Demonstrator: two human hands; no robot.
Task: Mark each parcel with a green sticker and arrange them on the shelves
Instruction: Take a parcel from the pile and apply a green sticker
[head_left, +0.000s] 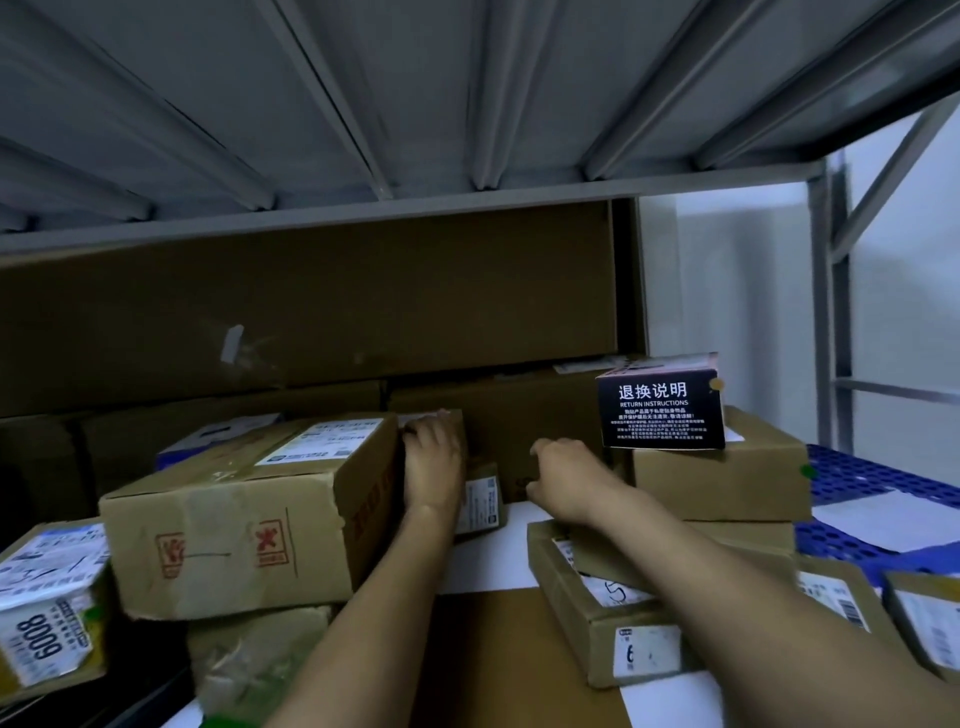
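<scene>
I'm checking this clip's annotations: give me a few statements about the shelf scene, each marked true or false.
1. The black box stands on a brown carton. True.
2. The left hand holds the black box. False: its fingers curl over a small box beside the stamped carton.
3. The right hand holds a sticker. False: nothing shows in it.
4. The far-left parcel is marked 6008. True.
</scene>
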